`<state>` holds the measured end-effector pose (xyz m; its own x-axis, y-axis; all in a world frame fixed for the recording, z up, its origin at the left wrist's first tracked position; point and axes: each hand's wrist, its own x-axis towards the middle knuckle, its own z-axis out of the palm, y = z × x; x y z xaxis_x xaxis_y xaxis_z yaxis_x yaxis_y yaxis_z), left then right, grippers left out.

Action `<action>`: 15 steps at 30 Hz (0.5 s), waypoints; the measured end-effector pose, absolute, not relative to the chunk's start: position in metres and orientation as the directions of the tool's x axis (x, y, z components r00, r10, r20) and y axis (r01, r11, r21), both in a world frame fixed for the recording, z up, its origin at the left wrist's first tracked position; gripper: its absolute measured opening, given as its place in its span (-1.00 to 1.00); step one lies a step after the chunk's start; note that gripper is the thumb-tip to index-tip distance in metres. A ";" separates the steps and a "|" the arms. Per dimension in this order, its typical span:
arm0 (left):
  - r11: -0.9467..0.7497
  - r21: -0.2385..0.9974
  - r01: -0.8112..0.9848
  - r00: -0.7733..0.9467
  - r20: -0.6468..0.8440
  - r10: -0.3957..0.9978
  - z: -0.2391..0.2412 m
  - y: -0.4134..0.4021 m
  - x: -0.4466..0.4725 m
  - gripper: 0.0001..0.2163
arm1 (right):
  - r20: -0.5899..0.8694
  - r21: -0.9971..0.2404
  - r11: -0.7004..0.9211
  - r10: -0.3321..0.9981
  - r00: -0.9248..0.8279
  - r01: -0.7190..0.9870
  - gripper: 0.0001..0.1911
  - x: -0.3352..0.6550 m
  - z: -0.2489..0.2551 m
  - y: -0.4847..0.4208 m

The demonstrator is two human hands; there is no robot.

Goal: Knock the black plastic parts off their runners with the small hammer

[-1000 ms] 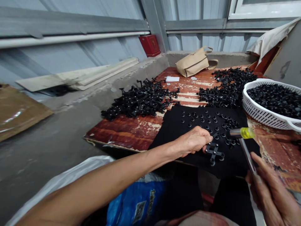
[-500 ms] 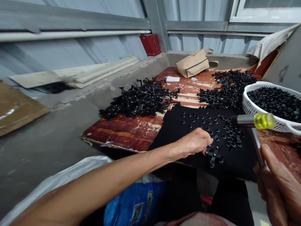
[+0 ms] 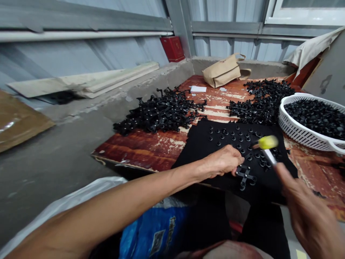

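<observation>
Gripping one yellow-tipped hammer point(image 3: 268, 142), our right hand point(image 3: 309, 210); pinching one black linked frame point(image 3: 245, 175) over black cloth point(image 3: 198, 140), our left hand point(image 3: 225, 160).

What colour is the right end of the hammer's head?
The hammer's end is yellow, though blurred, in the head view.

Linkage point(image 3: 245, 175) on mat point(image 3: 198, 145), basket point(image 3: 304, 130) right

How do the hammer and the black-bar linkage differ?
The hammer is in the right hand, the linkage in the left hand. The hammer has a yellow end; the linkage is dark with bright dots. The hammer's head is blurred; the linkage looks sharper. Both are held.
</observation>
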<state>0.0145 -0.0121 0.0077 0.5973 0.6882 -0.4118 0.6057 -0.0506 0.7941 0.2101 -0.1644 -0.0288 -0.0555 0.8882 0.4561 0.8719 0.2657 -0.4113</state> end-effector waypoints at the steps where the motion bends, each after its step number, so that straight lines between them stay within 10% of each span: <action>1: -0.063 0.794 0.605 0.600 -0.402 0.691 0.007 -0.012 0.015 -0.68 | 0.428 -0.369 0.290 0.896 -0.115 0.883 -0.32 0.211 -0.028 -0.162; 8: -0.114 0.806 0.580 0.637 -0.363 0.680 0.003 -0.011 0.014 -0.69 | 0.428 -0.387 0.289 0.897 -0.107 0.876 -0.38 0.212 -0.033 -0.160; 15: -0.379 0.835 0.399 0.880 -0.231 0.415 0.017 -0.040 0.008 -0.81 | 0.114 -0.821 -0.034 0.968 0.223 0.570 -0.65 0.191 -0.023 -0.163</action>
